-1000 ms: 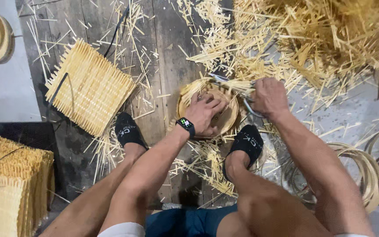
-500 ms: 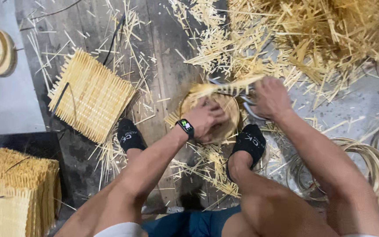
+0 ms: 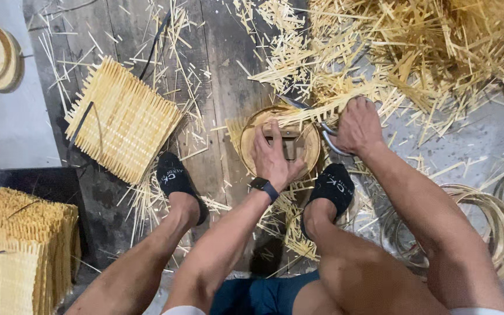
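Two bare hands work at a round bamboo tray [image 3: 281,143] lying flat on the dark floor planks between the person's black-socked feet. Left hand [image 3: 273,157], fingers spread, presses down on the tray's middle and pins it; it grasps nothing. Right hand [image 3: 357,125], at the tray's right rim, is clenched around the handles of metal shears [image 3: 322,128], whose blades reach up-left across the tray's far edge. Step in hand, by judgement: trimming the woven slat ends [image 3: 322,108] that overhang the far rim. These project as a fringe whose long axis runs from the tray's upper left toward the upper right, rising slightly to the right. A further cut would seem to call for holding the tray firmly while the blades follow the rim's curve. Left of the tray lies a square woven mat [image 3: 121,119]; beyond it, up-right, a heap of bamboo offcuts [image 3: 438,52].
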`<state>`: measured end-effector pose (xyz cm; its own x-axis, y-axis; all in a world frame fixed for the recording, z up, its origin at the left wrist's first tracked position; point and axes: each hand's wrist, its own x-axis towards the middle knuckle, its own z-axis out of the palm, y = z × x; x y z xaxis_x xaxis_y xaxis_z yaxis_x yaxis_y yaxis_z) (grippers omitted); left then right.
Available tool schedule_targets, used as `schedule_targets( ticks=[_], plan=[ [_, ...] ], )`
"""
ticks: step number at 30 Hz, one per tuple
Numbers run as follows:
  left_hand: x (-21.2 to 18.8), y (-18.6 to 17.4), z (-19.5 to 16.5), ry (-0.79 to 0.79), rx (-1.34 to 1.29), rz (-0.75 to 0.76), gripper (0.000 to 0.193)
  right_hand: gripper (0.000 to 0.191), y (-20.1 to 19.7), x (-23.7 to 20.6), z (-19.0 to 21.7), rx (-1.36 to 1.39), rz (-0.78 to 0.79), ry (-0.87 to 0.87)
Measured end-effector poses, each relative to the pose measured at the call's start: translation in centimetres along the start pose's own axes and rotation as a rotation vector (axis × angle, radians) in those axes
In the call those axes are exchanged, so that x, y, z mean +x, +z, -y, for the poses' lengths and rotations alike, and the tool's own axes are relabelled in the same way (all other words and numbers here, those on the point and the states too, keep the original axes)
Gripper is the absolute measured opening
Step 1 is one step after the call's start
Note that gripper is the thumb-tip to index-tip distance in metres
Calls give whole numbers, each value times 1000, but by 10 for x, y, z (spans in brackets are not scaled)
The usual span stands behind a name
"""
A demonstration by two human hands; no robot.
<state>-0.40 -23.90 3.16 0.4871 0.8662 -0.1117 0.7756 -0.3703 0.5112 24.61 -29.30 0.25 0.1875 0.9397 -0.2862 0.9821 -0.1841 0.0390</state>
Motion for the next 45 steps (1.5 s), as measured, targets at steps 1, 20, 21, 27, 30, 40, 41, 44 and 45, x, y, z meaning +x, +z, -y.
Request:
schedule_targets(
  ticks=[1,20,21,27,30,40,41,44,45],
  plan=[
    [1,1,3,17,10,57,124,48,-1,0,0,-23,57,9],
    [35,-45,43,553,42,458,111,60,-1,4,-1,127,78,-45],
    [37,-45,42,608,48,473,107,56,2,5,1,94,40,-44],
    [24,-36,22,344,90,228,100,49,10,-2,-6,122,188,-24],
    [12,-19,10,213,108,121,94,56,11,-4,-11,124,13,-61],
    [21,-23,24,454,156,392,90,50,11,-3,-14,161,-39,-42],
    [21,-24,24,486,151,415,87,54,11,-1,-10,170,-38,-27],
    [26,-27,24,561,145,489,81,52,9,1,6,6,-90,-61],
    [26,-29,25,558,142,522,81,46,9,-1,4,33,56,-50]
  ],
)
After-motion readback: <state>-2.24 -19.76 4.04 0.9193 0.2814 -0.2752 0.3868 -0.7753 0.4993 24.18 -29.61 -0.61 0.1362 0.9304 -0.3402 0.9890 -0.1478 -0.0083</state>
